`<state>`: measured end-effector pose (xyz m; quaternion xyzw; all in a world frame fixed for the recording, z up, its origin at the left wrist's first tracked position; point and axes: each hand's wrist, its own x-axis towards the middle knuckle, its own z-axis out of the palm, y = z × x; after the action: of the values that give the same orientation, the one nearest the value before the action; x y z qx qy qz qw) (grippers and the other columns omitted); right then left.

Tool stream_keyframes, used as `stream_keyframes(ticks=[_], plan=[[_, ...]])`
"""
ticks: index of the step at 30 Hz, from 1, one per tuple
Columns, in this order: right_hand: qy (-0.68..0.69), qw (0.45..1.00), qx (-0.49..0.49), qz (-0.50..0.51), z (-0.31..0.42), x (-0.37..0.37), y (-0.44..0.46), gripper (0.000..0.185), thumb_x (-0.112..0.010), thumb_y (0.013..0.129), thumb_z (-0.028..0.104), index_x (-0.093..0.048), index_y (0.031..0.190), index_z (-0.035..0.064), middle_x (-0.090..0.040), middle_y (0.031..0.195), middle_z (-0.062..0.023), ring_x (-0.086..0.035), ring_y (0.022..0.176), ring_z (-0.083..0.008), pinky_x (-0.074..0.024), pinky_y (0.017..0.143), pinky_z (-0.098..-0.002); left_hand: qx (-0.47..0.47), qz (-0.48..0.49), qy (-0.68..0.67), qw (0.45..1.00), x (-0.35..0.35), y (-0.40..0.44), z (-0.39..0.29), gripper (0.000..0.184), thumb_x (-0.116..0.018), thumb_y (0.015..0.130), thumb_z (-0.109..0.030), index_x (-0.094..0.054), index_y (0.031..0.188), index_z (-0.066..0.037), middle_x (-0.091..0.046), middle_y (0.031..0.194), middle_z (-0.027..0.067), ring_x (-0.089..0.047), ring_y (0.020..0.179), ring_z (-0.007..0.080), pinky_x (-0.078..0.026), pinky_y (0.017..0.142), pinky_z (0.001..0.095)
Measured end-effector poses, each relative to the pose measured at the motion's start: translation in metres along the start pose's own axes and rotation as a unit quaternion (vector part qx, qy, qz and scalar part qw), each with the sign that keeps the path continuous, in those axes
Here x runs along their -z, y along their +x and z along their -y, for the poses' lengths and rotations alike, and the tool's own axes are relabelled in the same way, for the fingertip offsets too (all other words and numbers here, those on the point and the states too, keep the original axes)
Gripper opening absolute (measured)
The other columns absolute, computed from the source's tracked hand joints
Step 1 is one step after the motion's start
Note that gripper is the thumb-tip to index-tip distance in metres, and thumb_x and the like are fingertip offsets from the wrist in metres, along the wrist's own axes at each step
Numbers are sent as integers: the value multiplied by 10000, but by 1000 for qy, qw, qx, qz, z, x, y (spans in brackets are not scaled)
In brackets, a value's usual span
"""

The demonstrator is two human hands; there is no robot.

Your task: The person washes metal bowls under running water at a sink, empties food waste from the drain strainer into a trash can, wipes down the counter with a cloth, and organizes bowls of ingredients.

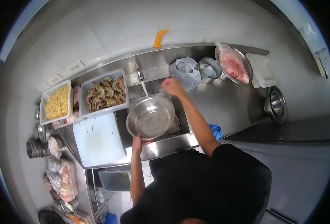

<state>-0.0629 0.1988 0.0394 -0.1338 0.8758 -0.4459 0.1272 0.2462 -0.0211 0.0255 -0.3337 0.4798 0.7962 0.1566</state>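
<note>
A wide stainless steel bowl (150,128) is tilted over the sink. Water from the tap (140,75) runs into it. My left hand (138,142) grips the bowl's near rim, with the fingers partly hidden beneath it. My right hand (173,86) is raised beyond the bowl's far right edge, near the tap and a clear plastic bag (189,72). Motion blurs its fingers, so I cannot tell whether they hold anything. Left of the bowl lies a white cutting board (97,140) with a few dark specks on it.
Behind the board stand a tub of prawns (105,93) and a basket of yellow noodles (57,102). To the right are a metal pot (209,71), bagged raw meat (232,65) in a bowl, white trays (263,71) and nested bowls (276,103). A blue cloth (216,130) lies by the counter edge.
</note>
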Motion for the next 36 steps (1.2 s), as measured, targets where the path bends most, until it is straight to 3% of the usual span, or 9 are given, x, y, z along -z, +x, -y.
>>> stream_keyframes(ticks=[2,5,8,11,14,22,26,31,36], plan=[[-213,952,35,-216,-56,76,2,122,-612,779,101,-713,848,108,-694,877,-132,-666,828,-325,-531,776,-426,11,7,73,997,-12,28,-23,471,-407,909,-154,-395,1300,110,-612,1096,297,-698,804,384,-637,563,380],[-322,907,-37,-268,-95,182,12,245,-563,825,62,-677,1035,118,-651,1114,-144,-627,1040,-326,-507,903,-448,-42,8,225,973,-13,100,-30,537,-449,887,-140,-359,1401,-13,-660,1042,254,-706,762,369,-620,524,375],[-389,907,-55,-152,-244,216,84,441,-546,845,62,-578,1279,135,-574,1307,-152,-525,1243,-337,-446,1031,-450,-190,-93,574,791,-43,134,-48,646,-447,863,-68,-267,1482,-108,-622,1126,276,-675,914,403,-587,711,425],[-418,884,-188,91,-240,215,77,508,-529,871,90,-494,1376,136,-505,1396,-141,-505,1273,-316,-413,1063,-443,-274,-100,727,622,-68,168,-54,692,-463,850,-26,-226,1497,-85,-618,1105,290,-638,987,434,-527,857,476],[-426,850,-289,109,-137,230,44,516,-544,888,180,-472,1391,90,-442,1448,-158,-447,1328,-312,-374,1094,-426,-435,-131,753,475,-50,209,-43,655,-483,861,-52,-239,1469,-25,-632,1059,291,-627,971,463,-513,865,505],[-339,894,-261,-133,-131,213,18,704,-597,863,406,-422,1377,-42,-350,1476,-252,-308,1393,-386,-296,1135,-441,-122,-110,573,803,-25,186,-83,356,-542,866,-195,-635,885,148,-640,723,270,-686,661,390,-611,618,489],[-172,926,-182,-284,-186,210,54,820,-622,826,468,-377,1380,-84,-337,1478,-272,-316,1385,-387,-282,1140,-436,153,11,291,944,-12,160,-90,336,-548,882,-159,-572,979,162,-640,766,200,-688,707,369,-637,644,436],[-226,922,-156,-274,-181,213,29,805,-616,826,455,-355,1419,-23,-399,1432,-290,-386,1346,-387,-290,1133,-406,112,59,368,921,-13,182,-71,459,-571,868,-107,-418,1250,96,-582,1113,272,-648,957,416,-591,817,484],[-300,908,-230,-181,-138,218,32,793,-605,843,415,-260,1447,36,-428,1390,-312,-419,1322,-384,-345,1096,-433,-155,-36,767,622,-67,192,-52,854,-619,815,-77,-135,1518,-65,-426,1346,354,-621,1027,427,-559,862,453]])
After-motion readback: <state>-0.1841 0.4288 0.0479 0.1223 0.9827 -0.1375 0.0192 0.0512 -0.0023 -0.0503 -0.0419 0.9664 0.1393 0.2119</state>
